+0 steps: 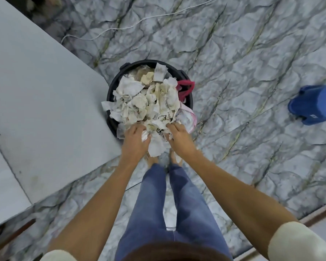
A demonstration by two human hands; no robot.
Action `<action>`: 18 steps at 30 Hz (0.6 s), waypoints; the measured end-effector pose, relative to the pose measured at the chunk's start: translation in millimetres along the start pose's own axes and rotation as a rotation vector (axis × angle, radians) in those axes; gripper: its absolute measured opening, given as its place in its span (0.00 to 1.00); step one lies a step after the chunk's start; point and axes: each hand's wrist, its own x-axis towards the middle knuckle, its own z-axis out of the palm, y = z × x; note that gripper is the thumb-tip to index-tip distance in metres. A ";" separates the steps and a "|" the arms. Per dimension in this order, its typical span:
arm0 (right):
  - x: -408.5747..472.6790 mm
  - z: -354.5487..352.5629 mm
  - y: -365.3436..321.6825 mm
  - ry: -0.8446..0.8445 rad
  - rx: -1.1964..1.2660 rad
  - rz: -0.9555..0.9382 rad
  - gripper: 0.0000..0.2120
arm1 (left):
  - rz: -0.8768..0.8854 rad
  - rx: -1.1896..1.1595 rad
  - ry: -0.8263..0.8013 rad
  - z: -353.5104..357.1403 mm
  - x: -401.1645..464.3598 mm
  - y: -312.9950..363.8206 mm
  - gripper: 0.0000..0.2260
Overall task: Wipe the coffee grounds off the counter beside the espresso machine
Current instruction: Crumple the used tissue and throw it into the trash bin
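Observation:
I look straight down at a black round bin (112, 87) on the floor, heaped with crumpled, stained paper towels (149, 98). Both my hands are at the near edge of the heap. My left hand (135, 137) is closed on a wad of white paper towel (155, 146) that hangs down between my hands. My right hand (178, 136) has its fingers pressed into the same stained paper at the bin's near rim. The grey counter (38, 102) fills the left side; no espresso machine and no coffee grounds show on it.
A blue plastic stool (314, 105) lies tipped on the marble-patterned floor at the right. A white cord (139, 21) trails across the floor behind the bin. A red bag handle (185, 87) sticks out at the bin's right. My legs stand just below the bin.

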 end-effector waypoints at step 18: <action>150.6 66.1 39.4 0.054 -0.006 -0.047 0.17 | -0.007 -0.045 0.197 38.0 142.7 -30.0 0.18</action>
